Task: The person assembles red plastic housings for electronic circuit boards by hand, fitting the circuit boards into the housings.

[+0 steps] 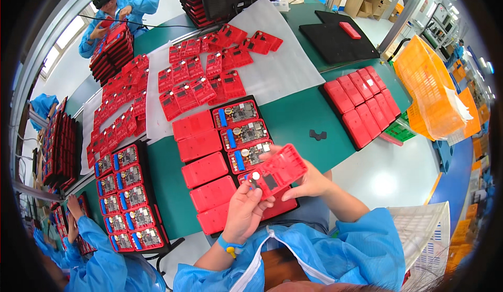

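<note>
A red plastic housing half [285, 168], with a dark panel and a small white round part at its left end, is held up between both hands. My left hand [245, 208] pinches its lower left end near the white part. Thumb and fingers of my right hand [310, 181] hold its right side; some fingers are hidden behind it. Below lies a black tray [251, 101] of red cases. Its right column shows open cases with circuit boards [253, 132] and blue strips; the left column holds closed red covers [204, 169].
Many red housing halves [184, 97] lie on white sheeting [285, 56]. Another board-filled tray [148, 187] stands left by a co-worker's sleeve [105, 255]. A tray of red cases [361, 100], an orange crate [427, 87] and a small black piece [317, 134] are right.
</note>
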`<state>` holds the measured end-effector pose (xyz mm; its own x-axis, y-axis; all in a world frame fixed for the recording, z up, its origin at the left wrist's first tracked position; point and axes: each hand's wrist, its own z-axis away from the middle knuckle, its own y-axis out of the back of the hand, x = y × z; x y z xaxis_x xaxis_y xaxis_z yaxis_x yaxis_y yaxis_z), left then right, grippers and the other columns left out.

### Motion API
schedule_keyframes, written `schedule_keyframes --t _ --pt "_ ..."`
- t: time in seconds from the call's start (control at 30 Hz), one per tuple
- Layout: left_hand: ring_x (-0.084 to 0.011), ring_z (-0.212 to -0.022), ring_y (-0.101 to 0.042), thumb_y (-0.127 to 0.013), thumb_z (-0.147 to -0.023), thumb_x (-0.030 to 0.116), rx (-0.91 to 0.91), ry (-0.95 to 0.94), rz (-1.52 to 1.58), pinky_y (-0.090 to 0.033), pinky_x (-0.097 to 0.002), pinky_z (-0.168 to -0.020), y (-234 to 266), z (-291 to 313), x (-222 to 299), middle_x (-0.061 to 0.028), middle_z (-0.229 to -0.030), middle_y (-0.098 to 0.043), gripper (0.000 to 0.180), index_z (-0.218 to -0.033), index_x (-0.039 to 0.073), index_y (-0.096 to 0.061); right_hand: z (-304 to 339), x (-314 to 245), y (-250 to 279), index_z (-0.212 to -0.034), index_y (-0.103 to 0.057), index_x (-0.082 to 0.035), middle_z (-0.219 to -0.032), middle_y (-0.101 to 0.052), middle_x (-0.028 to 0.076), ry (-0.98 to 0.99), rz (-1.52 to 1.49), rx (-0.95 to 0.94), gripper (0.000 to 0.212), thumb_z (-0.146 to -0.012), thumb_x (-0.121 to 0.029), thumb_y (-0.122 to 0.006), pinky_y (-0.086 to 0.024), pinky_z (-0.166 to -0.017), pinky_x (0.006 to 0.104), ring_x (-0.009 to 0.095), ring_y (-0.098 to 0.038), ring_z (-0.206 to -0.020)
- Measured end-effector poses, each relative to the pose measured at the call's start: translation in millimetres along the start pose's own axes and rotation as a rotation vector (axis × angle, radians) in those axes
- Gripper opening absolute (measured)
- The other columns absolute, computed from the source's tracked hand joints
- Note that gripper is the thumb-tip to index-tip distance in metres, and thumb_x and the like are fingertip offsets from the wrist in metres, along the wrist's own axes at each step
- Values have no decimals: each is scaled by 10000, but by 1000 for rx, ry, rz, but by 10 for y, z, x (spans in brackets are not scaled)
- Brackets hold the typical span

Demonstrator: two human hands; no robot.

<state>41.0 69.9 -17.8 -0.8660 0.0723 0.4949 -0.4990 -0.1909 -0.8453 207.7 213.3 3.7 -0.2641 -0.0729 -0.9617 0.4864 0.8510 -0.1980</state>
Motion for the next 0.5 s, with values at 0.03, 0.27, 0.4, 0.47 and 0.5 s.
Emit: schedule_keyframes --t 0.03,0.27,0.4,0.47,0.5 --pt "-217 -970 -708 -537 -1061 93 10 3 5 -590 -326 -828 -42 7 -51 -134 -1163 -693 316 -1365 12 -505 64 52 -13 -1594 -244 -23 -1554 -452 166 -10 -6 -1 1126 -722 -169 -941 -389 -1168 443 275 -452 -1432" --pt "-218 -1004 -692 -515 -1066 89 -41 149 -522 -561 -327 -893 -109 187 -70 -169 -1163 -694 331 -1368 -41 -541 317 -12 113 -1509 -410 14 -1411 -581 159 13 -235 206 925 -741 -123 -906 -471 -1097 422 275 -577 -1299" --pt "-170 -1015 -683 -581 -977 -50 72 -117 -1002 -549 -305 -898 -38 423 151 -150 -1077 -721 236 -1189 -46 -683 283 -146 318 -1459 -499 16 -1346 -609 189 131 569 188 917 -679 -167 -944 -488 -1043 419 291 -608 -1213" --pt "-238 -956 -685 -648 -910 -59 128 -354 -1303 -546 -350 -870 -27 430 307 -137 -1028 -716 192 -1082 -32 -727 237 -229 283 -1457 -506 6 -1341 -617 182 98 734 179 912 -675 -172 -942 -491 -1031 408 296 -608 -1207" --pt "-272 -962 -674 -678 -882 -52 152 -469 -1440 -537 -370 -877 -19 418 359 -131 -1018 -710 188 -1057 -21 -737 225 -247 267 -1455 -514 -4 -1336 -625 175 73 903 170 908 -672 -177 -941 -494 -1019 397 302 -609 -1201"
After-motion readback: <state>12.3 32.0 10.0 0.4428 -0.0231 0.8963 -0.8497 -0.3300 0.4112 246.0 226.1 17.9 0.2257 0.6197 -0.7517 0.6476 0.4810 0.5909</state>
